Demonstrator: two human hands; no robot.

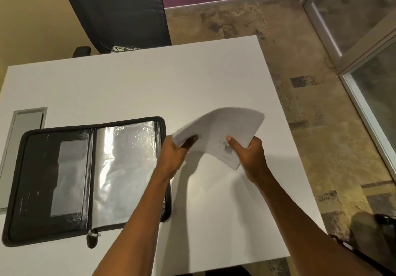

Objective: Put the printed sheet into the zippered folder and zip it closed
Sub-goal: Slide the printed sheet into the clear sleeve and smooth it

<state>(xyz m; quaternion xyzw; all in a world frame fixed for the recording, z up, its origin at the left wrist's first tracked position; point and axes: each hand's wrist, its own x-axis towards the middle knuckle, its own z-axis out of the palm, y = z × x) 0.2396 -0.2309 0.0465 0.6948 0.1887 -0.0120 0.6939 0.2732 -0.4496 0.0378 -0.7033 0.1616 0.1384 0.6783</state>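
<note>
Gripping the blurred, bowed printed sheet (222, 132), left hand (173, 155) and right hand (249, 155) hide its near edge.

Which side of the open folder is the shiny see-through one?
The right half of the zippered folder, nearest the left hand. It's glossy clear plastic; the left half is mostly black.
</note>
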